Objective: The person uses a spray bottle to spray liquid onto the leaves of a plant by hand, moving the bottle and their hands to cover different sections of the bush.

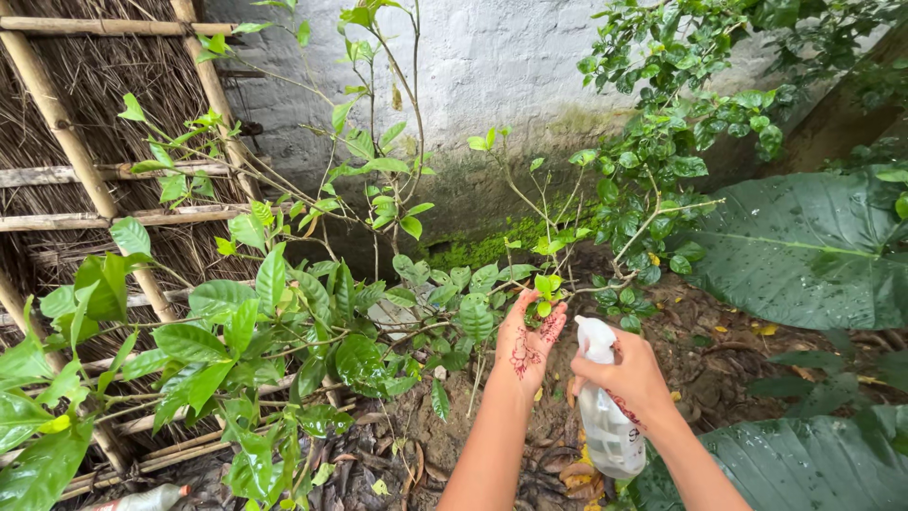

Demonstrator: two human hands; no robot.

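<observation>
In the head view, the right hand (pixel 632 374) closes its grip around the upper part of a clear plastic spray bottle (pixel 607 426), fingers wrapped at the neck just under the white nozzle, which points left. The bottle hangs down from the hand, slightly tilted, above the bare, leaf-littered soil (pixel 705 374).

The left hand (pixel 530 343) is raised just beside the nozzle, palm facing the camera and marked with dark red patterns. Its fingers are loosely spread and hold nothing; the fingertips reach up to a small cluster of bright green leaves (pixel 543 284) on a thin stem, touching or nearly touching them; which of the two cannot be made out.

To the left stands a leafy shrub (pixel 246 331) with glossy wet leaves, in front of a bamboo and thatch fence (pixel 66 142). Behind the plants rises a whitewashed wall (pixel 492 66) with moss along its base. Broad wet leaves (pixel 804 246) fill the right side, and another spreads under the right forearm.
</observation>
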